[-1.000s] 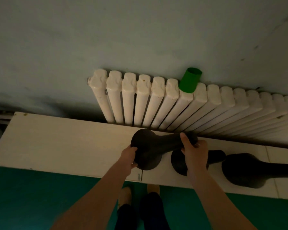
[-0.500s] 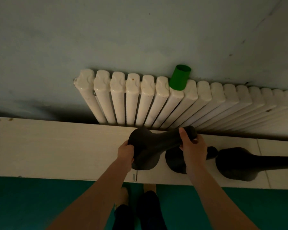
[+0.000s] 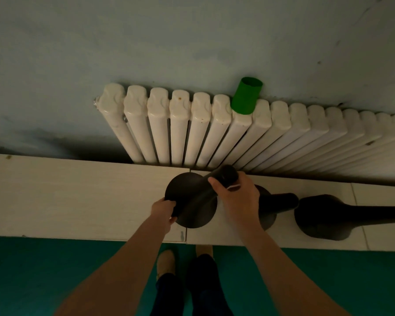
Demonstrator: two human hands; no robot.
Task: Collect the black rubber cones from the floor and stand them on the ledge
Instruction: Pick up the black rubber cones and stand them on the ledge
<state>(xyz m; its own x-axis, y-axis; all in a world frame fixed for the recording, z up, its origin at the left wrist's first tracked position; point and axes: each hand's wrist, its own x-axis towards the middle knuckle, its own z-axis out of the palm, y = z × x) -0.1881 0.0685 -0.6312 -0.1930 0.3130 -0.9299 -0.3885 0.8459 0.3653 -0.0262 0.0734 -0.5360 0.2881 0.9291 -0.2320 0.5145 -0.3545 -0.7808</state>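
Note:
I hold a black rubber cone (image 3: 192, 201) over the pale tiled ledge (image 3: 78, 197). Its wide round base sits on or just above the ledge, and its narrow top leans toward the radiator. My left hand (image 3: 163, 212) grips the base's near-left rim. My right hand (image 3: 234, 197) is wrapped around the cone's neck near the top. Two more black cones stand on the ledge to the right: one (image 3: 281, 205) partly hidden behind my right hand, and another (image 3: 328, 215) farther right.
A white column radiator (image 3: 192, 128) runs along the wall behind the ledge, with a green tube (image 3: 246, 95) standing on top of it. The teal floor (image 3: 55, 270) lies below the ledge's front edge, where my legs and shoes (image 3: 167, 262) show.
The cone has tipped more upright, its base now down toward the ledge. My right hand has slid up to the top of the neck. The view has shifted slightly.

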